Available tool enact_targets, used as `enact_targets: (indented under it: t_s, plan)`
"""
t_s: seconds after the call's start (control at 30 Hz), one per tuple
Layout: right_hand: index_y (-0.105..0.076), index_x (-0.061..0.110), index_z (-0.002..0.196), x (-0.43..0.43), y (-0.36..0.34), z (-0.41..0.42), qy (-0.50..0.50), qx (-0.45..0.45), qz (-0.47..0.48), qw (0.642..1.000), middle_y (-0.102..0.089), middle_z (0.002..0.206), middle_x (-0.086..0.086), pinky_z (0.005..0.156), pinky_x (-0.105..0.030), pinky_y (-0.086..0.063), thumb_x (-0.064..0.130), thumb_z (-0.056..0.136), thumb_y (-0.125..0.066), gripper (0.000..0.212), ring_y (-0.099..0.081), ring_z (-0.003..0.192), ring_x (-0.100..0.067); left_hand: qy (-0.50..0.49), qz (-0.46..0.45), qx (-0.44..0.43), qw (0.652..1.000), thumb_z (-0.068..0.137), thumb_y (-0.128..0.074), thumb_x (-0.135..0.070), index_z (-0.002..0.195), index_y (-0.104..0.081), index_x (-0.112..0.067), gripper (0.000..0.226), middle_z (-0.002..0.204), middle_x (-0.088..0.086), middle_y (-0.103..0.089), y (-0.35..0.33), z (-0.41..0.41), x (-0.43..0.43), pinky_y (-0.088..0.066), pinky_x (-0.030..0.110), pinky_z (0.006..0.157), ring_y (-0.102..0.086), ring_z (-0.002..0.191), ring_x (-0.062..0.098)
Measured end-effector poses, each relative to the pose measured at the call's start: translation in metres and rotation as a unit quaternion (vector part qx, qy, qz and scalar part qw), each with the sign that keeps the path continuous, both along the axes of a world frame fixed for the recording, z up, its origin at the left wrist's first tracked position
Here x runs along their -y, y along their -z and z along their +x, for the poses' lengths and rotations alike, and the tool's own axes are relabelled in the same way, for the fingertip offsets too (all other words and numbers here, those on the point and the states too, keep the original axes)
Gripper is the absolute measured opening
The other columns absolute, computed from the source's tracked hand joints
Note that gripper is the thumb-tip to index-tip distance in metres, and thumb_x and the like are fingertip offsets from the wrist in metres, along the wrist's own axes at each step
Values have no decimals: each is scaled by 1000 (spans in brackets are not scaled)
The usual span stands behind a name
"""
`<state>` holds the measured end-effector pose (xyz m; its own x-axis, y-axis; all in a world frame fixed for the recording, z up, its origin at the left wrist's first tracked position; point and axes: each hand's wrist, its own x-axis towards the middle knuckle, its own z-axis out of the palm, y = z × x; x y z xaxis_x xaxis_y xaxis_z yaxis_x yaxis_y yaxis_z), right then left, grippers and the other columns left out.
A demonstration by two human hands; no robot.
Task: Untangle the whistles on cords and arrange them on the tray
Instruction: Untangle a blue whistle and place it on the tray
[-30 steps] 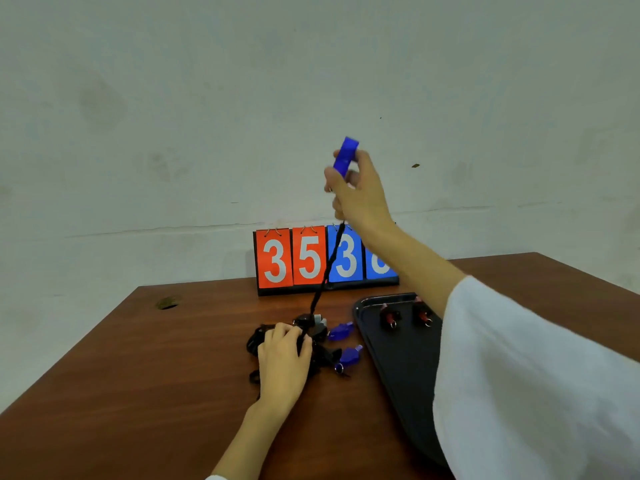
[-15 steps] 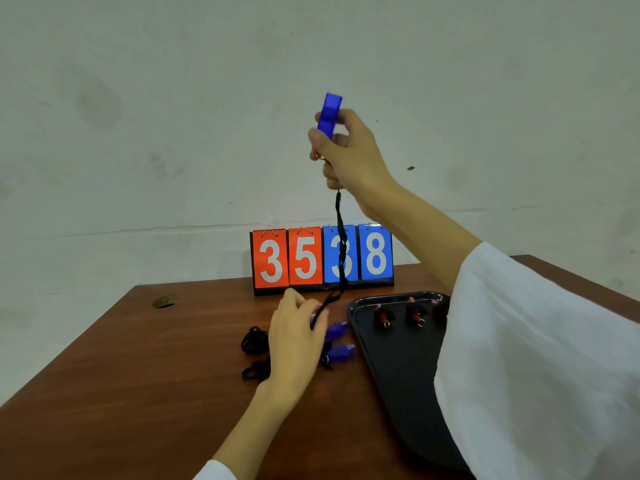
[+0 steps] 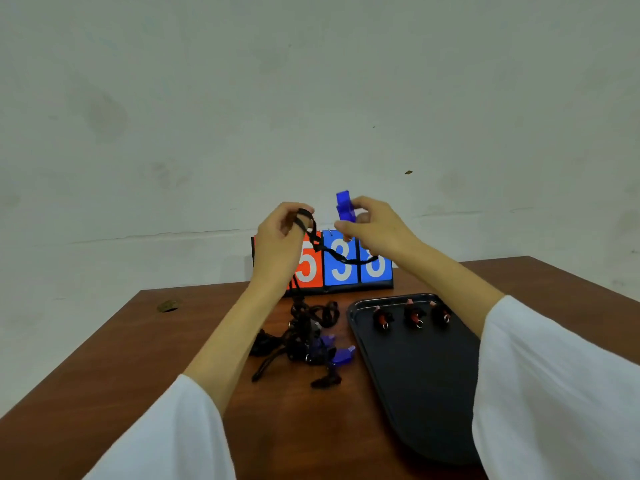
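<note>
My right hand point(image 3: 377, 230) is raised above the table and pinches a blue whistle point(image 3: 344, 206). Its black cord point(image 3: 329, 251) sags across to my left hand point(image 3: 277, 237), whose fingers are closed around a loop of it. From the left hand the cord drops down to a tangled pile of black cords point(image 3: 301, 337) on the table, with two more blue whistles point(image 3: 337, 353) in the pile. A black tray point(image 3: 426, 382) lies to the right of the pile. Three red whistles point(image 3: 412, 317) with black cords sit in a row at its far end.
A flip scoreboard point(image 3: 341, 268) with orange and blue number cards stands at the table's far edge, behind my hands. The brown wooden table point(image 3: 138, 358) has a small dark hole point(image 3: 168, 305) at its far left. A plain wall rises behind.
My left hand rose from the pile, lifting a loop of the cord. My right hand came down with the blue whistle, so both hands are level and the cord sags between them.
</note>
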<state>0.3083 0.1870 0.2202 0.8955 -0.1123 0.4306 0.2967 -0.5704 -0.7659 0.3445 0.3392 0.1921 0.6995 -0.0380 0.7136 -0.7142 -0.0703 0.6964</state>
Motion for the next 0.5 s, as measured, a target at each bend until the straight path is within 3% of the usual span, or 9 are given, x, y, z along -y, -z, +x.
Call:
enact_targets:
  t_s: [0.13,0.23,0.37,0.5]
  plan:
    - [-46,14,125,7,16,0,-2,-71,-55,996,-64,79,-3,41,-17,-33,20,88,-59,40,-39,41,-5,-7,33,-58,998,95,-52,-23,100,-62,-15,13,87,-8,-64,4,24,0,-47,8,64,-62,75,-4]
    - [-41,15,126,11,25,-3,-58,-182,-92,977,-67,78,-4,36,-16,-28,17,91,-53,37,-32,34,-4,-71,95,-84,989,88,-55,-48,100,-59,-20,30,92,-1,-65,8,42,-4,-51,24,69,-62,80,10]
    - [-47,17,118,20,23,-10,-172,-281,-65,942,-58,56,2,37,-18,-21,9,91,-45,28,-23,36,-6,-121,220,-130,959,92,-47,-49,101,-58,-10,42,88,5,-62,22,56,-10,-43,24,63,-55,77,17]
    - [-60,16,103,32,23,-17,-382,-289,120,870,-41,51,7,43,-23,-12,8,88,-38,29,-13,44,-9,-72,216,-263,938,96,-49,-32,91,-64,1,37,81,15,-67,43,74,-25,-48,33,68,-55,68,21]
